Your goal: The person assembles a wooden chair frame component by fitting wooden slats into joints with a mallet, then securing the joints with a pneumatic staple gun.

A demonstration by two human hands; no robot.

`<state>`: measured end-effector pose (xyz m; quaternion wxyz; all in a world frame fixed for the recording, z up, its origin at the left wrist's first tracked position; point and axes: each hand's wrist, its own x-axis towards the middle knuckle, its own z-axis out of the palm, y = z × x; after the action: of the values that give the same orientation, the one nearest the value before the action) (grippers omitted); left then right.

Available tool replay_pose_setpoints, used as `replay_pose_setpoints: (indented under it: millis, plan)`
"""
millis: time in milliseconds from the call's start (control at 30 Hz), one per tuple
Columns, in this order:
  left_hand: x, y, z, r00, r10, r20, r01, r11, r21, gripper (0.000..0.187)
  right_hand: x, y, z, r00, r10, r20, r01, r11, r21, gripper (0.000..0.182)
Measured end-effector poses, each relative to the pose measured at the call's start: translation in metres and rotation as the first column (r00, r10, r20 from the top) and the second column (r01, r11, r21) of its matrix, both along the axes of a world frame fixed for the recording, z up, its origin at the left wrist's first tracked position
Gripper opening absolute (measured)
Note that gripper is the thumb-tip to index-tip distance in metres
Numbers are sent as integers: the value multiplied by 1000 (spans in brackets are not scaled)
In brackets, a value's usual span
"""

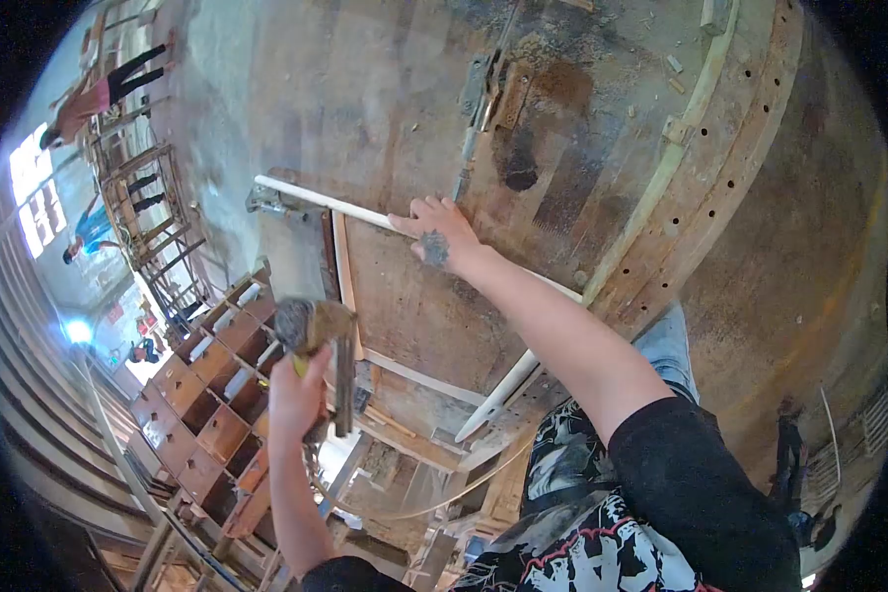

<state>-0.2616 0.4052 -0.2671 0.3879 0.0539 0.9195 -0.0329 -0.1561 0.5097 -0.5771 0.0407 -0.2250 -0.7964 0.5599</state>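
In the head view, my left hand point(299, 390) is wrapped around the handle of a nail gun point(316, 331), a dark tool with a rounded head and a long narrow body. It is held above the lower-left part of the wooden frame. My right hand point(434, 237), back upward, grips a long white strip point(326, 199), fingers over its far side and thumb on the near side. This strip runs across a brown panel point(419, 306) and passes under my forearm. Another pale strip point(508, 390) with a pointed end lies nearer my body.
A pale hose point(434, 513) curves below the frame. A curved wooden beam with holes point(701, 187) stands at the right. Metal hardware point(488, 94) lies on the stained surface. Stacked wooden drawers point(207, 395) fill the left; people point(94, 104) are at the far left.
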Motion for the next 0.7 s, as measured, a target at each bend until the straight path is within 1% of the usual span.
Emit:
replay_pose_setpoints:
  millis: [33,100,133,167,200,233,267,333,367,400,433,467,500,533,567,633,700]
  plan:
    - [9,-20,2,999,35,10,-35,999,1,32,1,2,3,1000,21,20,-20,1000,-18,57]
    - [29,-63,3,990,142,-12,-140,986,94,31,1,1,1,1000,-5,-3,5,1000,14,57]
    - [40,-76,7,980,199,23,-200,976,89,28,2,-1,0,1000,-15,-14,15,999,31,57]
    - [50,-91,12,952,294,83,-301,949,97,25,5,-4,-2,1000,-12,-20,13,999,42,56]
    - [60,-116,15,906,372,202,-413,882,228,23,9,-4,-4,1000,-8,-27,10,998,58,56]
    - [71,-137,16,844,421,332,-523,780,343,23,14,-2,-5,999,-3,-33,6,997,77,55]
    - [87,-143,18,810,442,387,-579,709,403,28,26,0,7,999,-30,33,27,997,79,55]
    - [124,-143,17,733,456,505,-679,528,509,40,67,-3,35,980,-153,-125,182,945,270,55]
    - [135,-156,1,811,366,457,-583,572,577,45,89,-11,53,980,-161,-116,186,949,255,54]
    - [144,-176,-26,876,280,393,-480,601,640,51,112,-21,73,981,-162,-109,184,953,242,53]
    - [156,-186,-44,928,200,314,-368,618,695,58,136,-31,92,994,-95,-62,98,994,45,49]
    - [176,-167,-43,944,233,233,-329,692,642,62,156,-46,112,1000,-11,-18,8,987,-158,47]
    - [195,-140,-41,953,263,153,-302,762,573,67,173,-68,134,999,-46,28,54,899,-434,42]
    - [209,-126,-46,976,197,96,-217,822,527,67,186,-86,152,994,-63,94,110,735,-669,41]
    - [223,-116,-50,991,130,43,-135,873,469,67,192,-93,166,987,-94,129,153,789,-595,40]
    - [256,-113,-62,997,-61,-47,77,800,595,68,197,-105,188,973,-159,169,219,872,-439,40]
    - [276,-113,-51,980,-91,-179,199,556,807,66,210,-101,195,887,-299,351,458,660,-596,31]
